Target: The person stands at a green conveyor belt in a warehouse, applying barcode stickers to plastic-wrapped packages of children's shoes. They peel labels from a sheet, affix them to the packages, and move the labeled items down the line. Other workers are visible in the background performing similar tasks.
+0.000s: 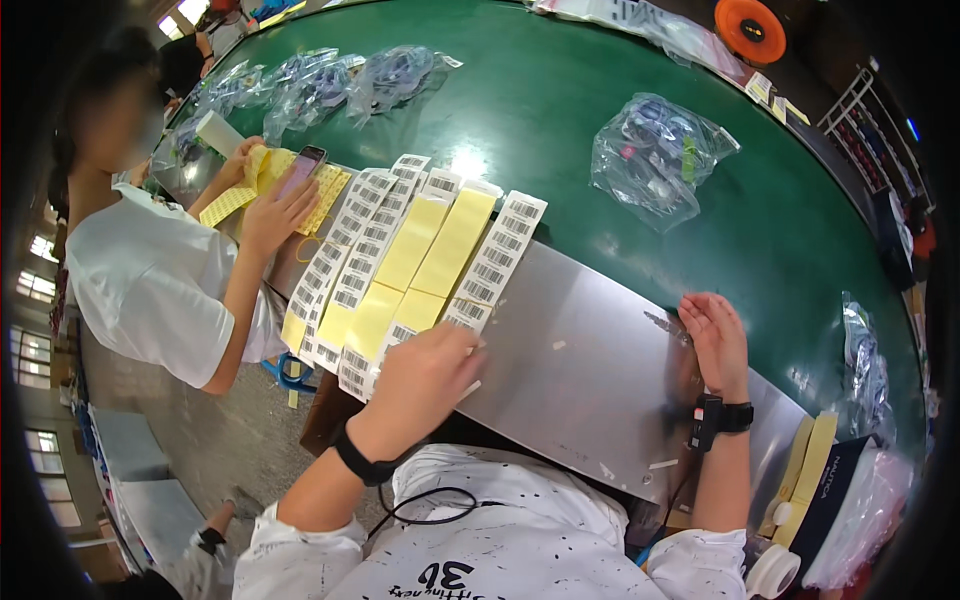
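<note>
Long barcode label strips (508, 245) and yellow backing strips (455, 240) lie side by side on the metal plate, reaching toward me. Over the near end of the rightmost strips is my left hand (425, 375), its fingers curled and slightly blurred; whatever they hold is hidden. My right hand (715, 335) is apart from the strips, at the border between the metal plate (600, 350) and the green tabletop. Its fingers are lightly bent and hold nothing.
To my left a person (150, 270) holds a phone (303, 170) and yellow label sheets (325, 195). Clear bags of goods (655, 160) rest on the green table (520, 100). Near my right arm stand a dark box (835, 500) and a white roll (773, 572).
</note>
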A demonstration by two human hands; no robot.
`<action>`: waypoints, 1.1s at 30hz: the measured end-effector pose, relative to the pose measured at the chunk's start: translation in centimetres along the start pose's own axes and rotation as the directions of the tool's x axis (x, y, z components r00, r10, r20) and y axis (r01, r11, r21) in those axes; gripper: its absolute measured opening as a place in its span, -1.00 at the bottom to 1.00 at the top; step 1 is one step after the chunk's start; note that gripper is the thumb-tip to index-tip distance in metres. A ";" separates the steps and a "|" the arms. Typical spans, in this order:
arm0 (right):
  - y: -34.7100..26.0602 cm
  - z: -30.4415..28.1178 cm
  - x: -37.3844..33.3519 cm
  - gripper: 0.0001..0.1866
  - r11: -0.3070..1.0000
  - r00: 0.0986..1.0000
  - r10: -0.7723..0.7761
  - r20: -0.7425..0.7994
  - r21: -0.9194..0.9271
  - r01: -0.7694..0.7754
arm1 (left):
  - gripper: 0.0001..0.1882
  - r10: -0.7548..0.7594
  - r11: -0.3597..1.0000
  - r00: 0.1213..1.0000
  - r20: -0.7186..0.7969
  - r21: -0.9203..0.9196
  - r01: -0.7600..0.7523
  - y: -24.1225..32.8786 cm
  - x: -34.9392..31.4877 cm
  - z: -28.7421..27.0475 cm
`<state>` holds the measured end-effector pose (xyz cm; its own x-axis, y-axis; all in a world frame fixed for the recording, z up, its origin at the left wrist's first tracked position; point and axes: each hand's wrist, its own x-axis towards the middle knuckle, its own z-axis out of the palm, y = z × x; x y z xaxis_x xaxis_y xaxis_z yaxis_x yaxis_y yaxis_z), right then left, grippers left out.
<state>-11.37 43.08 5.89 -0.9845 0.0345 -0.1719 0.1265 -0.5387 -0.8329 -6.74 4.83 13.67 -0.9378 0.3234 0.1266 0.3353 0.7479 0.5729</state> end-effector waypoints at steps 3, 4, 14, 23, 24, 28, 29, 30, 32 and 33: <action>0.1 0.0 0.0 -0.82 1.000 1.000 -0.021 -0.012 -0.010 0.021 | -0.73 -0.101 0.981 0.995 0.017 0.168 0.097 -1.2 -2.1 -0.3; 0.1 0.1 0.0 -0.82 1.000 1.000 -0.018 -0.009 -0.008 0.017 | -0.72 -0.121 0.977 0.992 0.024 0.180 0.115 -1.3 -2.5 0.0; -0.4 2.2 0.3 -0.82 0.952 0.998 0.028 -0.058 -0.302 -0.045 | -0.69 -0.206 0.952 0.974 0.099 0.251 0.176 -1.1 -2.1 0.6; 4.4 12.8 8.8 -0.64 0.485 0.903 -0.097 0.419 -0.772 0.411 | -0.51 0.043 0.982 0.992 -0.120 0.188 -0.020 -0.9 1.3 3.3; 5.3 13.6 9.8 -0.62 0.437 0.893 -0.143 0.427 -0.782 0.444 | -0.48 0.043 0.981 0.992 -0.118 0.193 -0.020 -0.9 1.8 3.6; 6.3 16.9 10.9 -0.60 0.178 0.891 -0.120 0.437 -0.874 0.453 | -0.55 0.021 0.974 0.992 -0.125 0.225 0.008 -1.3 2.6 3.5; 6.2 17.3 11.1 -0.68 0.123 0.904 -0.075 0.420 -0.896 0.427 | -0.56 -0.006 0.973 0.995 -0.102 0.228 0.030 -1.3 2.9 3.4; 6.2 17.6 11.2 -0.70 0.116 0.904 -0.064 0.423 -0.896 0.428 | -0.58 -0.033 0.972 0.996 -0.078 0.231 0.050 -1.4 3.3 3.2; 6.1 18.1 11.2 -0.75 0.100 0.903 -0.038 0.427 -0.898 0.429 | -0.59 -0.044 0.966 0.995 -0.085 0.250 0.064 -1.4 3.8 3.1; 6.1 18.3 11.1 -0.76 0.113 0.896 -0.062 0.439 -0.889 0.443 | -0.59 -0.049 0.963 0.995 -0.089 0.260 0.070 -1.4 4.1 3.1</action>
<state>-23.78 24.76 8.52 -0.9436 -0.3054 0.1281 -0.3141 0.7028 -0.6383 -10.81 6.88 10.91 -0.9573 0.2336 0.1700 0.2803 0.8936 0.3505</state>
